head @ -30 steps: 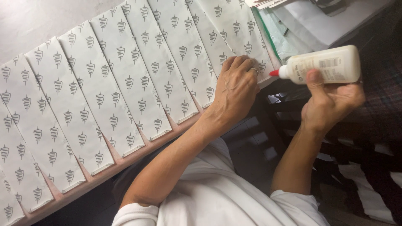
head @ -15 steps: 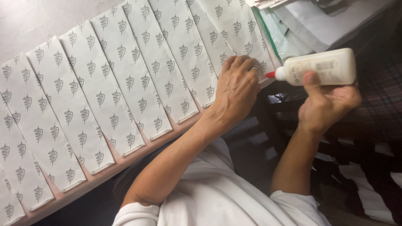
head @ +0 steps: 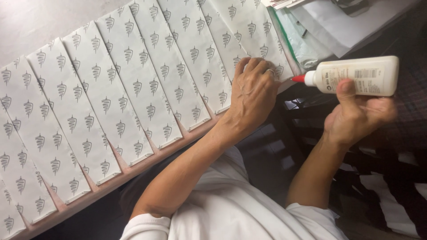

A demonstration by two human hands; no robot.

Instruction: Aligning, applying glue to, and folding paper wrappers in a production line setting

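The left hand (head: 253, 95) is lying palm down on the row of white paper strips (head: 133, 84), each printed with dark cone-shaped marks, which are overlapping side by side across the bench (head: 26, 22). Its fingers are curling over the end of the strip at about one o'clock from the wrist, pressing the paper flat; its grip is not closing around anything, only resting on the sheet. A ring is showing on one finger.

The right hand (head: 356, 115) is hanging off the bench edge, at three o'clock from the left hand, and its grip is clenching a white glue bottle (head: 360, 75) around the body, thumb on the near side. The bottle is lying nearly level, its red nozzle (head: 299, 78) pointing toward nine o'clock and sitting just beside the left hand's knuckles, near the edge of the last strip.

At twelve o'clock from the bottle, clear plastic sleeves (head: 298, 40) and plain white sheets (head: 347, 22) are lying in a loose pile. The person's white shirt (head: 231, 209) is filling the six o'clock part of the view.
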